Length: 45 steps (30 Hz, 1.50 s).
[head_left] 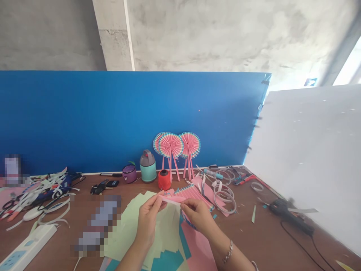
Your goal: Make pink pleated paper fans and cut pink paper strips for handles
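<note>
Head view: we see the paper strip (172, 201) at the lower centre of the frame.
Strip's long axis: left to right, its right end slightly lower.
Left hand (148, 210): thumb and fingers pinch the left end.
Right hand (196, 214): fingertips grip the right end.
Table (239, 241): brown, green sheets (126, 216) below our hands.
Room: blue partition (84, 116) across mid-frame, grey concrete (220, 34) above.
Strip's look: narrow, pale pinkish-white.
</note>
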### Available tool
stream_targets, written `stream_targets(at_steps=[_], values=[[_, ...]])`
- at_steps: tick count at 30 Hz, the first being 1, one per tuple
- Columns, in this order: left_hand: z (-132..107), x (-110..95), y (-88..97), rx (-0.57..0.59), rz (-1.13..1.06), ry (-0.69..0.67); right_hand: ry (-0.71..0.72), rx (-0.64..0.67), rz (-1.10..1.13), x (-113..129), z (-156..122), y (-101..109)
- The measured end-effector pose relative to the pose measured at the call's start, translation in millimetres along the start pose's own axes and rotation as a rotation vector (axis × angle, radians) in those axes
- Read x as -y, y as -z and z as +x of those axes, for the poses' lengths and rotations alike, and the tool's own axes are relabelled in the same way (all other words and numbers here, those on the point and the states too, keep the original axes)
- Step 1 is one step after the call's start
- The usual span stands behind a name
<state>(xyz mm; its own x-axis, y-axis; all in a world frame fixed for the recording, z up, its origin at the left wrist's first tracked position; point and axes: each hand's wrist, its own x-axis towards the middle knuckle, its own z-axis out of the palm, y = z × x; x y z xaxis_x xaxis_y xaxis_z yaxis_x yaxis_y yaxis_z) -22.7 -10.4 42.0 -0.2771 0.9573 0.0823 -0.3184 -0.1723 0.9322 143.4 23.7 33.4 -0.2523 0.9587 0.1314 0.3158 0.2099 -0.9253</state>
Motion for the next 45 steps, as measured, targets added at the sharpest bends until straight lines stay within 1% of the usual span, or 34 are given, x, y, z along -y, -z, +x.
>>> stream_targets(at_steps=[5, 11, 15, 24, 29, 33, 37, 42, 45], values=[[-1.3, -2.7, -0.4, 0.052, 0.007, 0.001, -0.009, -0.007, -0.012, 0.0, 0.3, 0.1], [-3.2, -5.7, -1.2, 0.072, 0.041, -0.006, -0.043, -0.012, -0.039, 3.4, -0.7, 1.0], [-2.7, -5.9, 0.1, 0.129, 0.044, 0.000, -0.065, -0.017, -0.045, 4.8, -0.9, 1.5], [-1.1, 0.7, 3.6, 0.169, -0.063, 0.077, -0.064, -0.017, -0.042, 1.8, 1.1, 0.9], [0.4, 0.3, 4.2, 0.184, -0.173, 0.136, -0.068, 0.004, 0.019, 3.5, -0.1, -1.3], [2.8, 1.4, 4.4, 0.148, -0.231, 0.099, -0.071, 0.008, 0.058, 6.1, -1.3, -3.7], [1.2, 3.5, 0.2, 0.074, -0.200, 0.050, -0.056, -0.007, 0.045, 5.5, -1.5, -6.0], [-3.8, 4.1, -4.7, 0.109, -0.035, -0.041, -0.039, -0.002, 0.044, 0.2, -1.0, -7.5], [-4.4, 5.2, -5.7, 0.100, -0.021, -0.049, -0.038, -0.005, 0.048, -1.8, -0.8, -8.1]])
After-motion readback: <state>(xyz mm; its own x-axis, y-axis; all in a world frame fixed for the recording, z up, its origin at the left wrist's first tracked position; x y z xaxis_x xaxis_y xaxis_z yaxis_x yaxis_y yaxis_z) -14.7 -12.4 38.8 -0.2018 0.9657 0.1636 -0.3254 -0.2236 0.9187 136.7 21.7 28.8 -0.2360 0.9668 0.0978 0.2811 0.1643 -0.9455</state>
